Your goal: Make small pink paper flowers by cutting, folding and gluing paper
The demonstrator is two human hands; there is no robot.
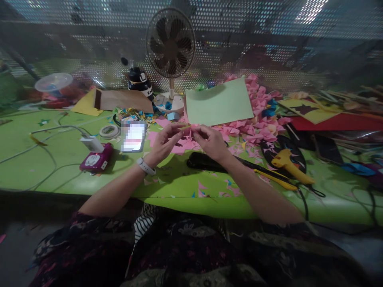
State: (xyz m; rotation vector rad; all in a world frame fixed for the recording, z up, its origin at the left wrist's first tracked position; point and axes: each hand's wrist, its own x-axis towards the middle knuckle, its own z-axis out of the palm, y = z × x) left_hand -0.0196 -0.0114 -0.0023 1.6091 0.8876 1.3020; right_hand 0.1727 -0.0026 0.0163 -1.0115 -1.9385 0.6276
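Observation:
Over the middle of the green table, my left hand [166, 144] and my right hand [211, 143] meet at a small folded piece of pink paper [189, 130]. The fingertips of both hands pinch it from either side, and its exact shape is partly hidden by the fingers. Below and behind my hands lie flat pink paper pieces [178, 148]. A long black tool [206, 162], perhaps a stapler or hair-iron shape, rests under my right wrist. Behind, a pile of folded pink paper shapes [263, 129] spreads around a pale green sheet [220, 103].
A lit phone [133, 136], a tape roll [109, 131] and a purple power adapter [96, 158] with cables are at left. A small fan [170, 44] and black bottle [139, 83] stand behind. A yellow glue gun [291, 165] lies right, near a red sheet [326, 123].

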